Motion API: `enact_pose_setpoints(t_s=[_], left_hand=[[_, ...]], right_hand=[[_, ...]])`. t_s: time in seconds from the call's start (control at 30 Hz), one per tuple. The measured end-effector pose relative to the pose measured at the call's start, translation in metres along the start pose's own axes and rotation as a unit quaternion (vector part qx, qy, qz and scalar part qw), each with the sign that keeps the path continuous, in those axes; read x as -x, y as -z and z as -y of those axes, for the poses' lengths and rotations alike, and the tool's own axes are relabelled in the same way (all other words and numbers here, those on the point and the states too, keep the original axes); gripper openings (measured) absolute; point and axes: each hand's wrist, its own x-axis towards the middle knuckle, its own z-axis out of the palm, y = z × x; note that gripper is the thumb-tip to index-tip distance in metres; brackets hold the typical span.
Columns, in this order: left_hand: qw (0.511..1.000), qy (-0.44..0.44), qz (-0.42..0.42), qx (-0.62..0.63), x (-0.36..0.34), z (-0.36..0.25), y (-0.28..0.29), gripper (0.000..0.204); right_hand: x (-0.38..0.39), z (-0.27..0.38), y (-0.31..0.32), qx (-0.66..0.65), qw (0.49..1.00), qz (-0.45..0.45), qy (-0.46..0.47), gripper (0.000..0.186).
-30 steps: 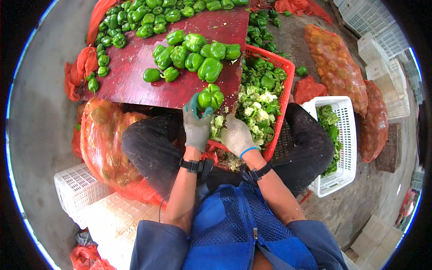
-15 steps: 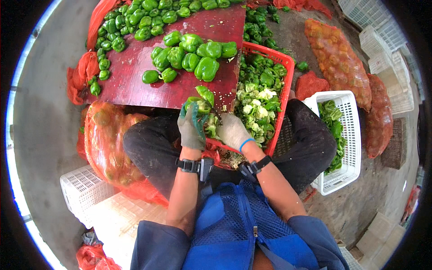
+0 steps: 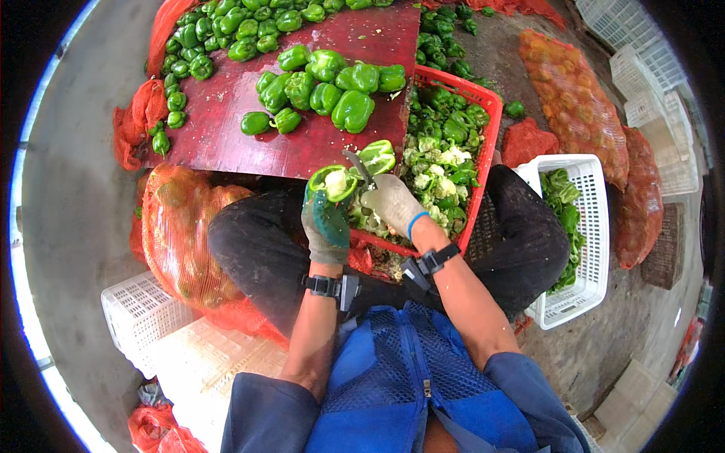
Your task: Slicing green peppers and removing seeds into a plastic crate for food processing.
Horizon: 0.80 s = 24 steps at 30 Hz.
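Gripping cut-open green bell pepper (image 3: 332, 183) with left fingers (image 3: 328, 219), clutching knife (image 3: 358, 167) in right fingers (image 3: 384, 198), pretty much mid-frame.

Pepper (image 3: 332, 183) now cut open, knife (image 3: 359, 167) raised

Green pepper half (image 3: 334, 183) here in left hand (image 3: 326, 226), sliced open, pale core showing, cut face turned up; second green piece (image 3: 377, 157) just beyond, hollow side in view; and curved knife (image 3: 358, 167) between them, slim blade pointing up-left, gripped in right hand (image 3: 394, 205)
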Motion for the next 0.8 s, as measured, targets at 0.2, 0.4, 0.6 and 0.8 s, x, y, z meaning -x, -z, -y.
enact_pose_setpoints(t_s=[0.2,0.4,0.6,0.8], left_hand=[[0.999,-0.048,0.002,-0.006,0.001,-0.005,-0.004,0.042],[0.995,0.008,0.0,0.097,0.002,-0.006,-0.026,0.049],[0.998,0.008,0.012,0.066,-0.003,0.004,-0.011,0.048],[0.999,-0.016,-0.032,0.026,0.003,-0.011,-0.026,0.045]], right_hand=[[-0.009,-0.026,-0.016,0.166,0.909,-0.27,0.269,0.039],[-0.033,-0.008,0.001,0.061,0.969,-0.136,0.195,0.044],[-0.02,0.013,0.006,0.15,0.952,-0.182,0.193,0.041],[-0.001,0.016,0.001,0.213,0.915,-0.212,0.27,0.039]])
